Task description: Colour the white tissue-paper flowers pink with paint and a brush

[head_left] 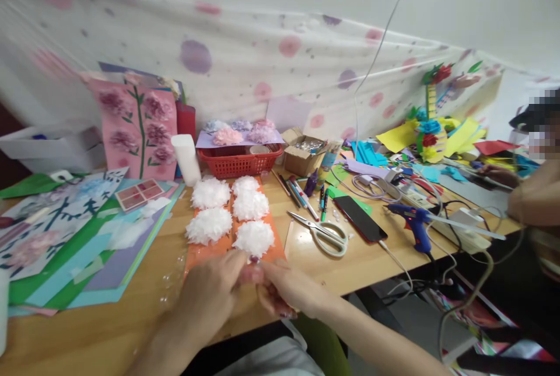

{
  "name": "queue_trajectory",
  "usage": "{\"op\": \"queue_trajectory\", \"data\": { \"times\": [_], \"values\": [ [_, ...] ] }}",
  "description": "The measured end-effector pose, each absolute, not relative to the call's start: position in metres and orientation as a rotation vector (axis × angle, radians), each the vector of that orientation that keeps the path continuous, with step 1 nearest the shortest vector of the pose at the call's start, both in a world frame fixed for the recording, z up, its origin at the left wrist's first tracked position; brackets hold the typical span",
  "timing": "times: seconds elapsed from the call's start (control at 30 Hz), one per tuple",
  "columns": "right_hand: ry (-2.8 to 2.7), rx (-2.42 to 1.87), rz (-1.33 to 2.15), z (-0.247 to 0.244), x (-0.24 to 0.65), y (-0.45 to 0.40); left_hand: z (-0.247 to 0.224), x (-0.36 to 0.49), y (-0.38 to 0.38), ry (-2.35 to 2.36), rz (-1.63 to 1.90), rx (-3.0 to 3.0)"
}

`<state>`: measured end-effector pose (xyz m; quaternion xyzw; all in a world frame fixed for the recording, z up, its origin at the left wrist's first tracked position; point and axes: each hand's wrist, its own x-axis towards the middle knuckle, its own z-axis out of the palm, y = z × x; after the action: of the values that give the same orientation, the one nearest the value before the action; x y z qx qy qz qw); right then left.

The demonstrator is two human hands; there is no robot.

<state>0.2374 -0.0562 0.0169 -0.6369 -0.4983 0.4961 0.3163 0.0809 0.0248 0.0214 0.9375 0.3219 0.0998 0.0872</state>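
- Spotted sheeting point(236, 66) hangs behind our wooden table point(166, 317).
- Our left hand point(221, 279) and right hand point(291, 288) meet before the orange paper point(279, 239), fingers curled together; blur hides any grip.
- White fluffy flowers point(254, 239) sit on it, facing up, their columns running away from us.

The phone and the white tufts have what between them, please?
In the head view, scissors lie between the phone and white tufts, with pens farther back.

No legible text, label, brand or number anywhere in our view. On the blue glue gun point(420, 231), the smartphone point(361, 219) and the white power strip point(461, 234) we read nothing.
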Motion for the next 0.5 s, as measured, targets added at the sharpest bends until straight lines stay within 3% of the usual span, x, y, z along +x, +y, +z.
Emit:
{"op": "queue_trajectory", "data": {
  "times": [0.07,0.17,0.27,0.5],
  "values": [
    [-1.484,-1.777,1.048,0.019,0.250,-0.061,0.021,0.066,0.039,1.174,0.348,2.536],
    [-1.689,-2.001,0.276,0.014,0.273,-0.068,0.018,0.035,0.061,1.359,0.533,2.163],
    [-1.839,-2.004,-0.141,-0.007,0.294,-0.071,0.017,-0.002,0.083,1.455,0.698,2.005],
    [-2.129,-1.910,-0.401,-0.048,0.315,-0.079,0.034,-0.090,0.130,2.095,0.988,1.885]
  ]
}}
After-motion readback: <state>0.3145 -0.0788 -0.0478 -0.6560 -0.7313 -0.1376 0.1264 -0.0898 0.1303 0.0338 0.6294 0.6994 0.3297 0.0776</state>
